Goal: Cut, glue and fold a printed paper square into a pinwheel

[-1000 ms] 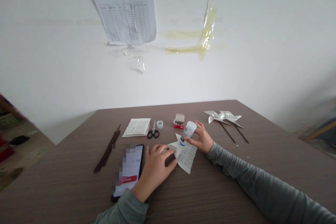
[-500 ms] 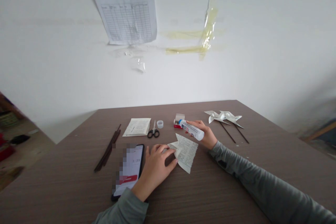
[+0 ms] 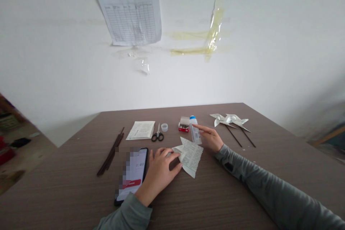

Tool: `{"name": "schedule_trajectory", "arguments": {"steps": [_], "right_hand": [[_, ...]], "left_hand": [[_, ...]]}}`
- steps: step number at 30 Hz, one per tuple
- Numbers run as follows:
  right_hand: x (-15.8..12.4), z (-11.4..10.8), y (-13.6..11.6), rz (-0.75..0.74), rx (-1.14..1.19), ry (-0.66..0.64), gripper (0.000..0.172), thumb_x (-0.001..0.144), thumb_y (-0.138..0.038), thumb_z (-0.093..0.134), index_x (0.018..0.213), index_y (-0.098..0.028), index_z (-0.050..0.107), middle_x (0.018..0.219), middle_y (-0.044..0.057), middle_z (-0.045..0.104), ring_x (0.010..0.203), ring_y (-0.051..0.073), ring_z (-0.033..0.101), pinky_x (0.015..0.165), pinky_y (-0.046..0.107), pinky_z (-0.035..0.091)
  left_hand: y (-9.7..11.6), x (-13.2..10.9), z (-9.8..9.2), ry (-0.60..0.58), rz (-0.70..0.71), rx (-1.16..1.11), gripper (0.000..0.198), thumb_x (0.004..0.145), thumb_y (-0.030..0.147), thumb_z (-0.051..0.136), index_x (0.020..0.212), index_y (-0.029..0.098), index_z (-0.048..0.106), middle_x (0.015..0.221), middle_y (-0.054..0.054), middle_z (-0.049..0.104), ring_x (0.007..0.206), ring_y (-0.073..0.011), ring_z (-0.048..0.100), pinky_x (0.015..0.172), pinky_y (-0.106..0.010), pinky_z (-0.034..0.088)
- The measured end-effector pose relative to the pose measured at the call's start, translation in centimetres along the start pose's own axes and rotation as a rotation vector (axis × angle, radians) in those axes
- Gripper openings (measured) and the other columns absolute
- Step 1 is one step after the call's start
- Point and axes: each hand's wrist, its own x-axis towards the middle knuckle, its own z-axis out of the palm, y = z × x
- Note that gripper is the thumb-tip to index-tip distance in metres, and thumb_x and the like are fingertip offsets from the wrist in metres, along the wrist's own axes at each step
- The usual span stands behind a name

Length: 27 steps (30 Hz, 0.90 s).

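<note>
My left hand (image 3: 162,167) is curved over the left side of a partly folded piece of printed paper (image 3: 192,158), holding it at the fold with the thumb and fingertips. Under those fingers, part of the fold is hidden. Beside the paper's far edge is a white glue bottle (image 3: 195,133) with a blue end pointing away from me. My right hand (image 3: 211,139) is at its right side, index finger stretched out to it; the hand is open and not wrapped round it. The lower fingers are partly hidden.
Left of my left hand lies a phone (image 3: 133,176), with dark sticks (image 3: 111,152) beyond it. Farther back are a paper stack (image 3: 141,130), scissors (image 3: 157,134), a small clear cap (image 3: 164,127) and a red box of pins (image 3: 184,126). Two paper pinwheels (image 3: 229,118) lie right.
The glue bottle has gone from my right hand's grip to the table, turned so its blue end points away. My right hand has let go. My left hand and the paper stayed put.
</note>
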Motion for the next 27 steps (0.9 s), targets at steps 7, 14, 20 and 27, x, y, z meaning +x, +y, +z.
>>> {"name": "schedule_trajectory", "arguments": {"steps": [7,14,20,27], "right_hand": [[0.4,0.7,-0.8,0.110,0.165,0.120,0.053,0.088,-0.081,0.104,0.099,-0.030,0.092,0.112,0.012,0.095,0.115,0.039,0.092,0.111,0.061,0.078],[0.5,1.1,-0.8,0.211,0.200,0.220,0.078,0.064,-0.075,0.118,0.086,-0.032,0.057,0.106,0.005,0.088,0.108,0.035,0.092,0.104,0.056,0.078],[0.7,1.0,-0.9,0.230,0.177,0.229,0.078,0.059,-0.068,0.120,0.101,-0.034,0.063,0.110,0.005,0.089,0.109,0.038,0.094,0.097,0.052,0.078],[0.6,0.5,-1.4,0.201,0.022,0.212,0.057,0.071,-0.038,0.110,0.119,-0.029,0.082,0.117,0.008,0.097,0.113,0.037,0.094,0.114,0.059,0.076]], "left_hand": [[0.3,0.0,-0.5,-0.028,0.001,0.023,0.037,0.113,0.041,0.095,0.150,0.042,0.101,0.159,-0.013,0.094,0.159,-0.0511,0.078,0.145,-0.095,0.048],[0.3,-0.1,-0.5,-0.015,-0.002,0.015,0.037,0.112,0.040,0.095,0.148,0.042,0.101,0.158,-0.012,0.094,0.158,-0.0502,0.078,0.146,-0.094,0.046],[0.6,-0.1,-0.9,-0.019,-0.001,0.021,0.038,0.111,0.039,0.096,0.149,0.041,0.101,0.159,-0.012,0.094,0.158,-0.0500,0.078,0.145,-0.094,0.048],[1.0,-0.2,-1.4,-0.024,-0.019,0.005,0.040,0.109,0.036,0.097,0.149,0.040,0.100,0.159,-0.012,0.095,0.161,-0.0502,0.077,0.147,-0.093,0.046]]}}
